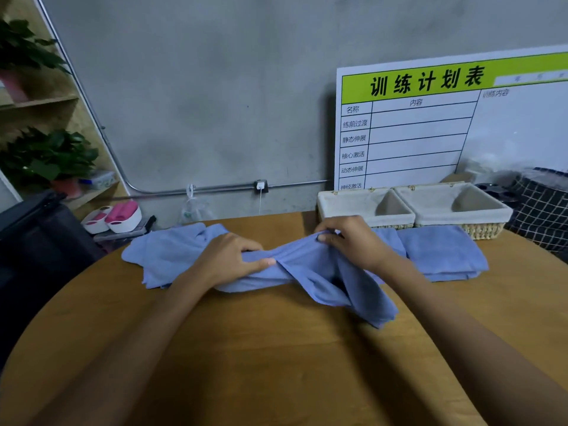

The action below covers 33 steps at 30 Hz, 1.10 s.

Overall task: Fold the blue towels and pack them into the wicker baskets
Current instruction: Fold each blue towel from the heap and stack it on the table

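The planning board (pixel 445 124) runs off the edge at three o'clock. Both baskets (pixel 412 207) hide its bottom row, and the right hand (pixel 353 241) covers part of the folded towels (pixel 442 253).

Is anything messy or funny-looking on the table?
Only the towels not yet folded. The blue towel gripped by the left hand and right hand is twisted and bunched, and a crumpled towel lies at the left. The folded stack and both wicker baskets sit neat.
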Each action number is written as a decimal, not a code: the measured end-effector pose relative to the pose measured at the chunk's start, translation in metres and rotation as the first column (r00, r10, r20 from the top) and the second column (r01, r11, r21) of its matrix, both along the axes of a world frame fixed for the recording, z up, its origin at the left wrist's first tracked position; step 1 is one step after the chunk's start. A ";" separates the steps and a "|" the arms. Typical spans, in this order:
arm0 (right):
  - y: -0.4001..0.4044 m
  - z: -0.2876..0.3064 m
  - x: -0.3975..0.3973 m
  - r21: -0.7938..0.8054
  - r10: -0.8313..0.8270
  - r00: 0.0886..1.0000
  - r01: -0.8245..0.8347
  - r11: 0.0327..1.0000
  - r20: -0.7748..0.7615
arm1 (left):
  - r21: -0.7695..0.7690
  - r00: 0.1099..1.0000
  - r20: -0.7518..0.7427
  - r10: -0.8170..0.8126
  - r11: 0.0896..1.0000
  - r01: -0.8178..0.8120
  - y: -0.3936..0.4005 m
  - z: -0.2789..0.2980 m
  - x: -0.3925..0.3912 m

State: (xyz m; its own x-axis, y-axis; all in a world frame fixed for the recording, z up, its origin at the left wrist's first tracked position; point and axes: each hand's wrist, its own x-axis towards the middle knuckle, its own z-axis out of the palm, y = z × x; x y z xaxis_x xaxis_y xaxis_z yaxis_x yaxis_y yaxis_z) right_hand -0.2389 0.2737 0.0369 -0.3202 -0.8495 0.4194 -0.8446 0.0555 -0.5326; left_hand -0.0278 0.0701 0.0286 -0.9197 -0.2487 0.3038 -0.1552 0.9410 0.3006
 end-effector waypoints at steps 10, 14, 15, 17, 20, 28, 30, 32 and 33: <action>0.035 0.044 -0.013 -0.032 -0.181 0.972 0.178 0.983 -0.150 | -0.211 0.999 0.017 0.047 0.977 -0.042 0.008 0.039 -0.005; 0.052 0.036 -0.022 0.057 -0.190 0.968 0.202 0.978 -0.165 | -0.171 0.986 0.063 0.152 0.975 -0.139 -0.021 0.009 0.023; 0.057 0.032 -0.025 0.055 -0.205 0.967 0.215 0.975 -0.151 | -0.135 0.982 0.045 0.181 0.975 -0.174 -0.028 0.004 0.030; 0.066 0.027 -0.029 0.017 -0.234 0.966 0.238 0.971 -0.107 | -0.060 0.958 -0.050 0.281 0.957 -0.284 -0.038 0.004 0.043; 0.075 0.030 -0.035 -0.149 -0.277 0.958 0.265 0.953 -0.069 | 0.091 0.857 -0.359 0.370 0.928 -0.362 -0.038 0.033 0.064; 0.072 0.052 -0.043 -0.288 -0.377 0.918 0.330 0.899 -0.124 | 0.025 0.986 -0.093 0.139 0.990 -0.137 -0.047 0.087 0.079; 0.074 0.042 -0.050 -0.160 -0.356 0.917 0.329 0.930 -0.180 | -0.033 0.980 0.068 0.186 0.982 -0.184 -0.066 0.070 0.084; 0.079 0.028 -0.055 -0.076 -0.369 0.911 0.362 0.929 -0.185 | 0.023 0.976 0.055 0.209 0.977 -0.210 -0.072 0.058 0.088; 0.080 0.021 -0.056 -0.047 -0.385 0.903 0.383 0.922 -0.190 | 0.067 0.976 0.019 0.216 0.974 -0.217 -0.071 0.052 0.089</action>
State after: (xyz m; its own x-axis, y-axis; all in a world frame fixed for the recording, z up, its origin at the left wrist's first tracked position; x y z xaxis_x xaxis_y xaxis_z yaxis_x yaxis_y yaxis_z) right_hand -0.2951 0.3540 0.0576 -0.5337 -0.6732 0.5118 -0.8445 0.3925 -0.3643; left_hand 0.0615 -0.0009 0.0811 -0.8451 -0.4619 0.2692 -0.3566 0.8621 0.3599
